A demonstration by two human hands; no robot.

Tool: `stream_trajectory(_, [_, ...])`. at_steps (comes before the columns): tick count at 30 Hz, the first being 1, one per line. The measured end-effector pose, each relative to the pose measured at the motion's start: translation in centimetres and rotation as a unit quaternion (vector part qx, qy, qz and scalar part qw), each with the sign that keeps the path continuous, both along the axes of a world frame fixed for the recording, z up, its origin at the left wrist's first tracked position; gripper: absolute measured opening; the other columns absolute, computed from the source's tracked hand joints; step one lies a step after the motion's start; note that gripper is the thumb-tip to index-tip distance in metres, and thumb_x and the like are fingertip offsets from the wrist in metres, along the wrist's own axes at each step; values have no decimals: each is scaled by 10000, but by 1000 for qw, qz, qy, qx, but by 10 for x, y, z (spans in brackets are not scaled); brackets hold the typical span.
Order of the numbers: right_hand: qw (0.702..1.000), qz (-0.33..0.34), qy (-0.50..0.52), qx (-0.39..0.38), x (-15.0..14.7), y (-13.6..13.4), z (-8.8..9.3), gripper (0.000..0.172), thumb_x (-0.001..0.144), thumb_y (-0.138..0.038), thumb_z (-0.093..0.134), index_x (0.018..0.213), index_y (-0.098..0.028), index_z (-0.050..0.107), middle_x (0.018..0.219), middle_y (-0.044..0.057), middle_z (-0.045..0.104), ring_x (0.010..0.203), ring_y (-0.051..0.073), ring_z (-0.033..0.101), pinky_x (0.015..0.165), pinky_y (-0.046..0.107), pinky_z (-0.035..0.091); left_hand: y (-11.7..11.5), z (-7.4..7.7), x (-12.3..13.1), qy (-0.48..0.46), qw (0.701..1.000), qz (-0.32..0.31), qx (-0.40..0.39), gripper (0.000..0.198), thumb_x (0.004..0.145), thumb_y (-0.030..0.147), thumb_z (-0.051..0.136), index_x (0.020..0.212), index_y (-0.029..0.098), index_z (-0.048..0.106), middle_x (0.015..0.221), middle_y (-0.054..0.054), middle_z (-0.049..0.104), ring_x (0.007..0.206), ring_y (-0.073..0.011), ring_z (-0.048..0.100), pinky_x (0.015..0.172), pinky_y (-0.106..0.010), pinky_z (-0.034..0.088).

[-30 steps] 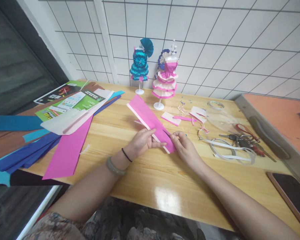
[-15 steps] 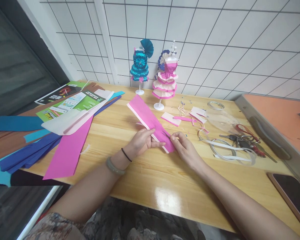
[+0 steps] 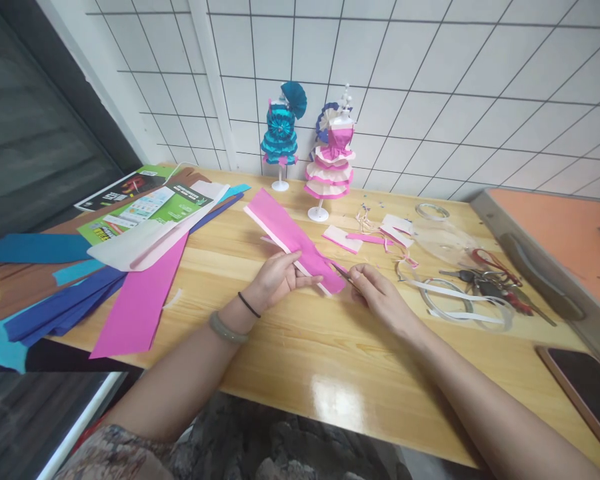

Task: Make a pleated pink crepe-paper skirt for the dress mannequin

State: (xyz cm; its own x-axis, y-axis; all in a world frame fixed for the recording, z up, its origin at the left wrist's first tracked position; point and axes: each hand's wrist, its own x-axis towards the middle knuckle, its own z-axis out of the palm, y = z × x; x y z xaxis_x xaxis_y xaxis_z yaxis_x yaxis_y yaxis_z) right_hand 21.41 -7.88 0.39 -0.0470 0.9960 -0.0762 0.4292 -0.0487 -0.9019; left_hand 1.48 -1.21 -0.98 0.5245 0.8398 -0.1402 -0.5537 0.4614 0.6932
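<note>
Our left hand (image 3: 276, 280) pinches the pink paper strip (image 3: 285, 230); our right hand (image 3: 377, 295) grips a thin dark tool (image 3: 341, 271) touching it.

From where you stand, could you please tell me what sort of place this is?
Likely a paper-craft desk: a wooden table against a tiled wall, coloured paper sheets spread on it, two mannequins in paper dresses, and a pink strip in the left hand.

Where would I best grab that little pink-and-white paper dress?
Probably the thin white stem under the pink-and-white dress, from the front and low. Its paper ruffles look crushable, the wall is close behind, and the teal dress stands close beside it.
</note>
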Motion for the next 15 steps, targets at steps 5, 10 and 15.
stream_trajectory(5, [998, 1, 63, 6, 4, 2, 8, 417, 861, -587, 375, 673, -217, 415, 479, -58, 359, 420, 98, 296, 430, 247, 231, 0, 1, 0, -2, 1000, 3, -7, 94, 849, 146, 504, 817, 97, 577, 778, -80, 671, 749, -176, 647, 827, -469, 533])
stream_trajectory(10, [971, -62, 221, -66, 12, 12, 0, 402, 814, -623, 427, 785, -224, 465, 432, -88, 325, 335, 78, 213, 354, 227, 127, 0, 4, -1, -17, 1000, -1, -15, 120, 860, 133, 478, 791, 101, 571, 745, -67, 669, 725, -166, 647, 814, -459, 544])
stream_trajectory(15, [974, -97, 205, -9, 7, 14, -7, 389, 716, -514, 646, 923, -215, 507, 606, -45, 557, 358, 49, 281, 365, 216, 175, -2, 2, 0, -10, 999, -41, -16, 114, 864, 135, 471, 876, 91, 575, 828, -101, 686, 785, -202, 662, 787, -447, 550])
